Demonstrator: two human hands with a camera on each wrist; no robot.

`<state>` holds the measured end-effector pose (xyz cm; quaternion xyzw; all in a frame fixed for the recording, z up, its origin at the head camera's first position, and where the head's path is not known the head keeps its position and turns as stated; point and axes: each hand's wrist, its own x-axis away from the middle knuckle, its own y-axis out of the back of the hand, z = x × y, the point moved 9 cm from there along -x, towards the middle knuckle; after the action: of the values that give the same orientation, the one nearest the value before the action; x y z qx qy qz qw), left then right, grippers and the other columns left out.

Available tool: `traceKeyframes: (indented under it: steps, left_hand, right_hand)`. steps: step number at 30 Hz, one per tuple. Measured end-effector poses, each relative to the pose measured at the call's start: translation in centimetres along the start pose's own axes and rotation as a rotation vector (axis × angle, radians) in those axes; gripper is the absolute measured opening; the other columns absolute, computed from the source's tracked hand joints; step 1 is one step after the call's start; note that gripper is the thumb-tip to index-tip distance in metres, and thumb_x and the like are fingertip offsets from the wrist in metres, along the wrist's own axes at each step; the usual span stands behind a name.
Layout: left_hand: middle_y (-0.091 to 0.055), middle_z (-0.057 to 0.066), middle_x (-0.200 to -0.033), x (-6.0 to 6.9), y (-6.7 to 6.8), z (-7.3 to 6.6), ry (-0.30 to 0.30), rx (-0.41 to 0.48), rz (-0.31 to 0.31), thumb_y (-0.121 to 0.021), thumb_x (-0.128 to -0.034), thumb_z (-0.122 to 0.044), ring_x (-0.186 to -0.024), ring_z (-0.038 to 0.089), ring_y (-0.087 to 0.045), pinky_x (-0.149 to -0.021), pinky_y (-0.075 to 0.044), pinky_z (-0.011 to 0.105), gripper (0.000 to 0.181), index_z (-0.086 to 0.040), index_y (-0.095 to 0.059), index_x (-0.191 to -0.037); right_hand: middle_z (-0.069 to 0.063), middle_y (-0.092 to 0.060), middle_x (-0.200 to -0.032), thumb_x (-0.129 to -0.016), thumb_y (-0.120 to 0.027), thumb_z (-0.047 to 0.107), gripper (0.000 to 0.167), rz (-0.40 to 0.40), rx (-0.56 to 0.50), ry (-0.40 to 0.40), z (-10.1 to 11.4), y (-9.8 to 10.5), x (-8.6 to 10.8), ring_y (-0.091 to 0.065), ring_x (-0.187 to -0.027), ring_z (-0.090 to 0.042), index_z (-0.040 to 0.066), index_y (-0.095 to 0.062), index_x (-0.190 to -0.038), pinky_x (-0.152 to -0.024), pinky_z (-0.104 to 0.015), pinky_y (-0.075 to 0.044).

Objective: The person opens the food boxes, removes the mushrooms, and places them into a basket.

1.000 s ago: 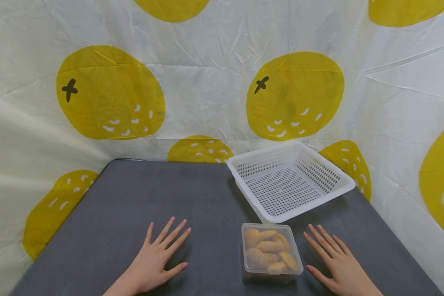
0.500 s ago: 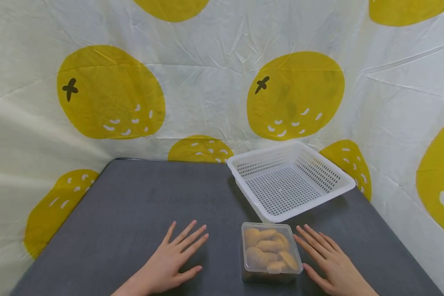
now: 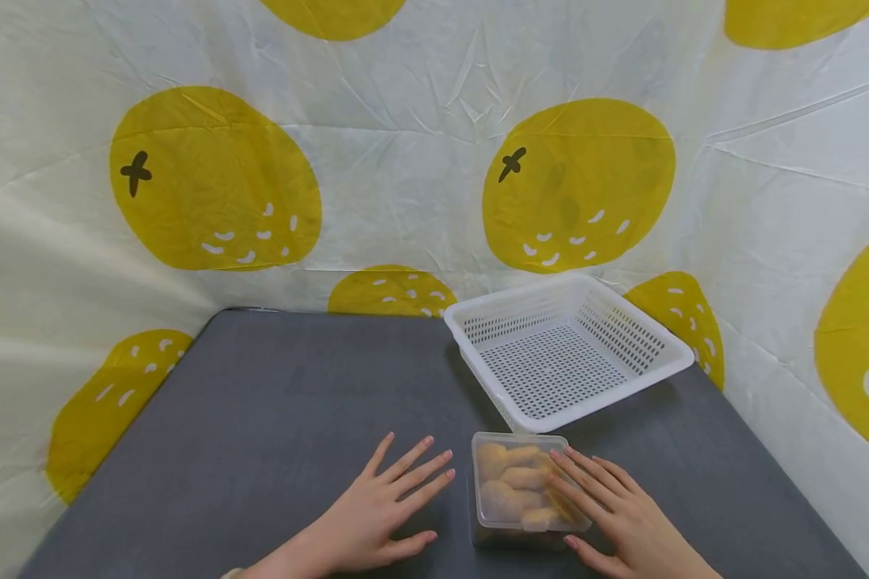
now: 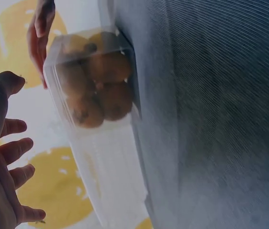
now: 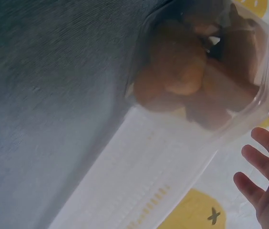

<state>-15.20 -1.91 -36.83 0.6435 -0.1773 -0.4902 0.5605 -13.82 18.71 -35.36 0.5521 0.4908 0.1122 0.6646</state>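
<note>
A clear lidded box (image 3: 510, 490) filled with several tan, rounded pieces stands on the dark table. My left hand (image 3: 372, 511), fingers spread, hovers left of the box with a gap between them. Over the box's right edge reach the spread fingers of my right hand (image 3: 623, 511); whether they touch the lid, I cannot tell. In the left wrist view the box (image 4: 96, 81) stands beside my left hand (image 4: 3, 157), which holds nothing. The right wrist view has the box (image 5: 201, 67) close to the fingertips of my right hand (image 5: 268, 167).
Behind the box stands a white perforated basket (image 3: 565, 370) with nothing in it, near the table's right back corner. The dark table (image 3: 261, 418) reaches back to a white curtain (image 3: 398, 177) printed with large yellow fruit shapes.
Both hands have moved inward. My left hand has come right, nearer the box, and my right hand has shifted left until its fingers overlap the box's right side.
</note>
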Motion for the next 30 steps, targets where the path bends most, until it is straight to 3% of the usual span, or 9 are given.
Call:
traceKeyframes:
  steps: [8,21,30]
  left_hand:
    - [-0.023,0.001,-0.148,-1.5,-0.6,-1.3,-0.054,0.006,-0.008,-0.041,-0.0884,-0.051,-0.137,0.023,-0.02,-0.102,-0.015,0.053,0.062,-0.017,-0.031,-0.14]
    - [-0.032,0.001,-0.145,-2.5,-1.8,-2.2,-0.096,0.014,-0.024,-0.044,-0.0877,-0.05,-0.136,0.023,-0.023,-0.1,-0.023,0.054,0.063,-0.017,-0.031,-0.14]
    - [-0.041,-0.003,-0.139,-3.0,-2.4,-2.4,-0.097,0.045,-0.01,-0.042,-0.0891,-0.049,-0.134,0.02,-0.028,-0.099,-0.028,0.055,0.056,-0.018,-0.038,-0.136]
  right_hand:
    - [-0.013,-0.047,-0.133,-0.084,-0.049,0.051,0.06,0.0,-0.018,0.022,1.0,-0.5,-1.1,-0.034,-0.128,-0.021,0.01,-0.05,-0.128,-0.11,-0.022,-0.008]
    - [-0.009,-0.054,-0.125,-0.08,-0.059,0.047,0.058,-0.034,-0.017,0.111,1.6,-1.3,-1.6,-0.042,-0.119,-0.02,0.009,-0.054,-0.124,-0.106,-0.021,-0.013]
    - [-0.006,-0.06,-0.114,-0.09,-0.04,0.048,0.048,-0.123,0.147,0.198,2.3,-1.8,-1.6,-0.053,-0.105,-0.023,0.011,-0.059,-0.115,-0.077,-0.034,-0.038]
